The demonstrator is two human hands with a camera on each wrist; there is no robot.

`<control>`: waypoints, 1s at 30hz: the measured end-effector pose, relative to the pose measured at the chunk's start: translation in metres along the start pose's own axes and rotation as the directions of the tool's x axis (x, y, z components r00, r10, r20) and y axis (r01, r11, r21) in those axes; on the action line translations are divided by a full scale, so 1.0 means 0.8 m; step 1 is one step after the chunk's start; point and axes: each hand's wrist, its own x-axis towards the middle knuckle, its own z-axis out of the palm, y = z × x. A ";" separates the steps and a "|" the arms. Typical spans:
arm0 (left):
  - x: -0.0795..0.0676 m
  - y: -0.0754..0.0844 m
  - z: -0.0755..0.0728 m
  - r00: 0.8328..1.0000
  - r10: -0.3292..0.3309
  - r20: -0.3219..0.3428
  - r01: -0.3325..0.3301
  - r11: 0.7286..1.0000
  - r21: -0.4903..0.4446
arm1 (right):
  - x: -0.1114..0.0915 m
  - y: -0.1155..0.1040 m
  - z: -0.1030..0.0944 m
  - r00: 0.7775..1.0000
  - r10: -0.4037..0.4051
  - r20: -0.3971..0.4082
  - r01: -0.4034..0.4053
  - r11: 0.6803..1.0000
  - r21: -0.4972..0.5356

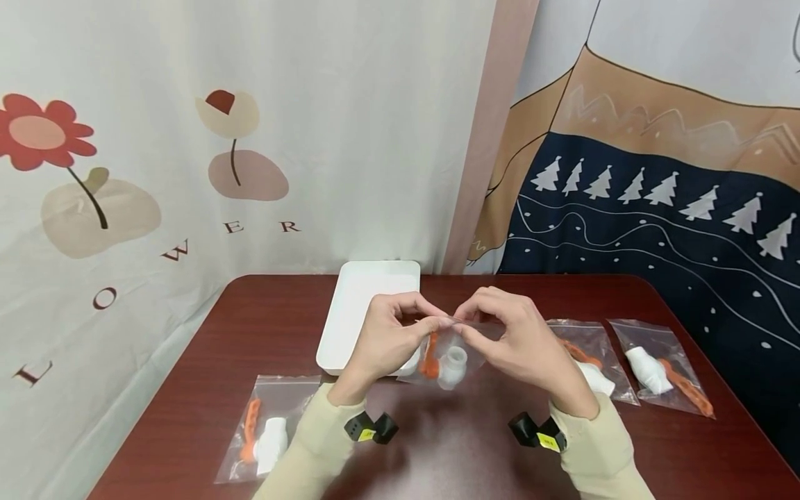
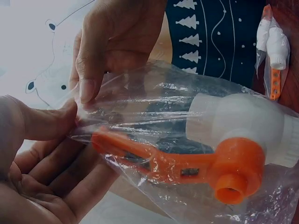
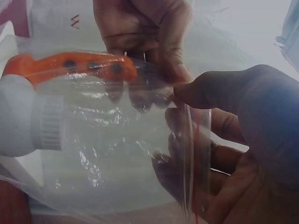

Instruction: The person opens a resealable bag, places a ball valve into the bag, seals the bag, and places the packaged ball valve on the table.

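Observation:
A clear zip bag (image 3: pixel 112 177) hangs between both hands above the table. My left hand (image 1: pixel 389 337) pinches its top edge between thumb and fingers. Close beside it, my right hand (image 1: pixel 520 339) pinches the same edge, the fingertips of both hands nearly meeting. Inside the bag lie a white plastic pipe fitting (image 2: pixel 247 119) with a ribbed end and an orange lever handle (image 2: pixel 187 168) with holes along it. A red seal line (image 3: pixel 196 163) runs near the bag's mouth in the right wrist view. Whether the seal is parted I cannot tell.
Behind the left hand lies a white tray (image 1: pixel 375 278) on the dark red table (image 1: pixel 275 312). One similar bag (image 1: pixel 275 389) with white and orange parts rests at front left. Two more bags (image 1: pixel 615 392) (image 1: pixel 678 337) lie at the right. Printed curtains (image 1: pixel 375 139) hang behind the table.

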 end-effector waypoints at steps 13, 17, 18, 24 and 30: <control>0.000 0.000 0.001 0.993 -0.031 0.113 0.032 0.999 -0.014 | 0.000 0.001 0.002 1.000 0.000 -0.032 0.000 1.000 0.015; 0.000 -0.003 0.004 0.998 -0.028 0.062 0.026 0.999 0.031 | -0.001 0.001 0.001 0.999 0.043 -0.006 -0.043 0.999 0.020; 0.000 -0.003 0.004 0.999 -0.025 0.045 0.023 0.999 0.044 | -0.001 0.001 0.000 0.998 0.061 0.007 -0.061 0.998 0.026; 0.000 -0.002 0.005 1.000 -0.021 0.003 0.021 0.997 0.071 | -0.001 0.003 -0.003 0.983 0.163 0.079 -0.169 0.983 0.076; 0.000 -0.001 0.004 1.000 -0.006 -0.001 0.006 0.998 0.065 | 0.000 0.004 -0.006 0.971 0.229 0.073 -0.236 0.966 0.109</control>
